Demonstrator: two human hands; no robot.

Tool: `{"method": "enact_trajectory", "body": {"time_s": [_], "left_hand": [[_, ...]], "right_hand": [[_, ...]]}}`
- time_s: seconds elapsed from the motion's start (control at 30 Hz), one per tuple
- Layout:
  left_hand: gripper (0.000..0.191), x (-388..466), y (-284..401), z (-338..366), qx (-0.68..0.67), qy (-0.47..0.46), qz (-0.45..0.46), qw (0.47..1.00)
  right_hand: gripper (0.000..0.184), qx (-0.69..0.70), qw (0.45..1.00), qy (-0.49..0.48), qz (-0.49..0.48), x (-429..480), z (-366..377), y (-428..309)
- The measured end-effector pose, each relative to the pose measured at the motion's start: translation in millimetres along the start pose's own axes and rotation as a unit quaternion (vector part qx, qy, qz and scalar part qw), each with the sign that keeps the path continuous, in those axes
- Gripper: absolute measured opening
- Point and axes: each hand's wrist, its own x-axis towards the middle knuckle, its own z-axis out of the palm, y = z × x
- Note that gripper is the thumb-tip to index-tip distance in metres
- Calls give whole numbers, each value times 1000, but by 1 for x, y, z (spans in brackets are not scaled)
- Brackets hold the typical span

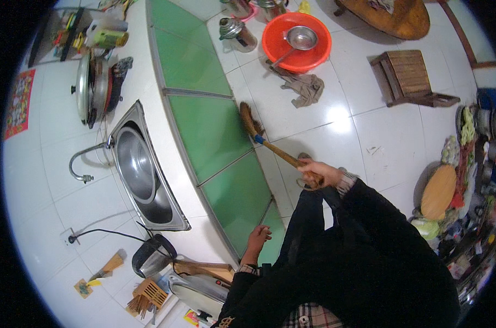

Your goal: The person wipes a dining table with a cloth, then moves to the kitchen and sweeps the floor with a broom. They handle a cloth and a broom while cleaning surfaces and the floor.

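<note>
My right hand (315, 174) grips the handle of a short straw hand broom (278, 151) with a blue band near its head. The bristles (248, 117) rest low by the foot of the green cabinet doors (209, 127), over the white floor tiles. My left hand (259, 240) hangs beside the lower cabinet door, its fingers loosely curled with nothing in them. A crumpled grey-brown cloth (307, 90) lies on the floor beyond the broom, next to a red plastic basin (272, 57) holding a metal ladle (302, 38).
A thermos flask (237, 35) stands by the basin. To the right are a small wooden chair (408, 78), a round wooden board (438, 192) and piled vegetables. The counter on the left holds a steel sink (178, 219), a lidded pan (85, 90) and a kettle (153, 254).
</note>
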Motion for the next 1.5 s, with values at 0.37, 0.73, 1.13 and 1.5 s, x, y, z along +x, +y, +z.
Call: {"method": "enact_trajectory", "body": {"time_s": [0.37,0.73,1.13,1.5], "left_hand": [[26,-5,-18,39,79,-27,29,996],[23,5,37,76,147,-55,101,982],[23,22,113,68,211,-35,91,973],[23,89,238,61,278,-94,82,952]], "right_hand": [[50,54,989,128,-50,-221,-134,76],[40,261,943,116,-171,-346,-171,145],[46,205,932,143,-264,-233,-165,-6],[50,294,899,195,-258,-264,-101,-52]]}}
